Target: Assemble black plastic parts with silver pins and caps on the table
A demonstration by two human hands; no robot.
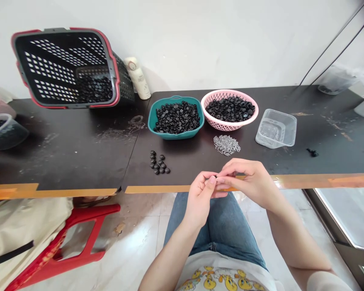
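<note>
The left hand point(200, 198) and right hand point(245, 182) are held together just off the worktop's point(79, 161) taped front edge, fingertips meeting, with whatever's between them hidden. Pins point(227, 145) and loose black caps point(159, 162) are left handy near that edge. The teal basket point(176, 136) and pink basket point(229, 127) are set further back, so there's open room up front.

A teal tub point(176, 135) holds black caps point(177, 117), a pink lattice-patterned basket point(230, 126) similar ones; a red-rimmed black crate point(48, 68) shows rows of seemingly diamond-shaped holes.
</note>
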